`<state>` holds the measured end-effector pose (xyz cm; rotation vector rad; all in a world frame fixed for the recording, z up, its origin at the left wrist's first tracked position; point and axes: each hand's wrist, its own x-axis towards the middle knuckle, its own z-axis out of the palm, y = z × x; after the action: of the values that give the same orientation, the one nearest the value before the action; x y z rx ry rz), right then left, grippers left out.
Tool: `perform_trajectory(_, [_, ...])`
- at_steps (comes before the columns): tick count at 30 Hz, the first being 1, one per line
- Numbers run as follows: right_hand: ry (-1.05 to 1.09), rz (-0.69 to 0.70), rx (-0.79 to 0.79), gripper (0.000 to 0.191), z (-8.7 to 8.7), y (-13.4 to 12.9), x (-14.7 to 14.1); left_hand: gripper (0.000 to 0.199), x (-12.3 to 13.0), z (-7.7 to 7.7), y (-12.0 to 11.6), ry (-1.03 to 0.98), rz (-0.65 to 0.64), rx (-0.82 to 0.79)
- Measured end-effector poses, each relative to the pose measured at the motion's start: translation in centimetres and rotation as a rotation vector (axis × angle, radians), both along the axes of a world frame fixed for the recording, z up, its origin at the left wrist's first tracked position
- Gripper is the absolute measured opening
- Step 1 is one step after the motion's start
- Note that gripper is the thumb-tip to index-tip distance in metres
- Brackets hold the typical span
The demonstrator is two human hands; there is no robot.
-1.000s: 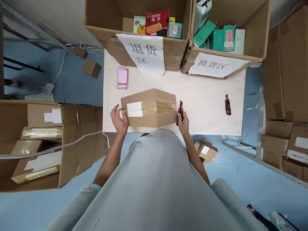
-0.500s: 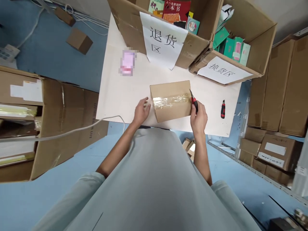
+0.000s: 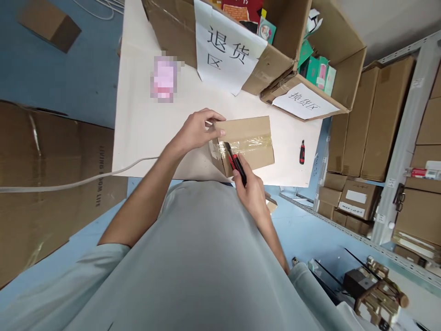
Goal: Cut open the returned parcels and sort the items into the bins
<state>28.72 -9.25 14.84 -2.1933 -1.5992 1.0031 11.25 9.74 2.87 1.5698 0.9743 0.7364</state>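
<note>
A brown cardboard box (image 3: 255,154) with clear tape along its top lies near the front edge of the white table (image 3: 138,138). My left hand (image 3: 201,130) rests on the box's left end, fingers apart over its upper left corner. In my right hand (image 3: 251,191) is a red and black box cutter (image 3: 237,164), its blade tip at the left end of the tape. Another red and black cutter (image 3: 302,152) lies on the table to the right.
Two large open cartons with paper signs, a left one (image 3: 175,30) and a right one (image 3: 349,78), stand at the back. A blurred pink item (image 3: 164,79) lies at the left. A white cable (image 3: 86,183) crosses the left side. Shelves with boxes (image 3: 389,119) stand right.
My left hand has moved up onto the box's left corner. My right hand has carried the cutter from the box's right end to its left end. The view has shifted right.
</note>
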Motion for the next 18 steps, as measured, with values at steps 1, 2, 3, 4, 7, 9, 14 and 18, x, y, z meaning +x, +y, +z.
perform_trajectory(1, [-0.011,0.013,0.001,0.06,0.0,0.2,-0.8,0.035,-0.1,-0.1,0.0,-0.008,-0.004,-0.001])
perform_trajectory(2, [-0.026,0.023,0.0,0.059,0.0,0.4,-1.4,0.035,-0.1,-0.2,0.0,-0.015,-0.005,-0.002])
perform_trajectory(3, [-0.046,0.028,-0.005,0.059,0.1,0.7,-1.9,0.035,-0.1,-0.3,0.0,-0.022,-0.004,-0.004])
perform_trajectory(4, [-0.068,0.031,-0.013,0.059,0.1,0.8,-2.3,0.035,-0.1,-0.4,0.0,-0.029,-0.002,-0.005])
perform_trajectory(7, [-0.139,0.043,-0.053,0.06,0.3,1.0,-3.1,0.035,-0.1,-0.6,0.0,-0.055,0.0,-0.008])
perform_trajectory(9, [-0.204,0.058,-0.085,0.062,0.6,0.9,-3.7,0.034,-0.1,-0.7,-0.1,-0.073,0.001,-0.011])
perform_trajectory(14, [-0.41,0.124,-0.171,0.07,0.7,1.2,-5.9,0.034,0.1,-1.1,-0.4,-0.09,0.014,-0.017])
perform_trajectory(18, [-0.52,0.191,-0.246,0.088,1.2,2.5,-7.5,0.035,0.0,-1.3,-0.3,-0.092,0.027,-0.011])
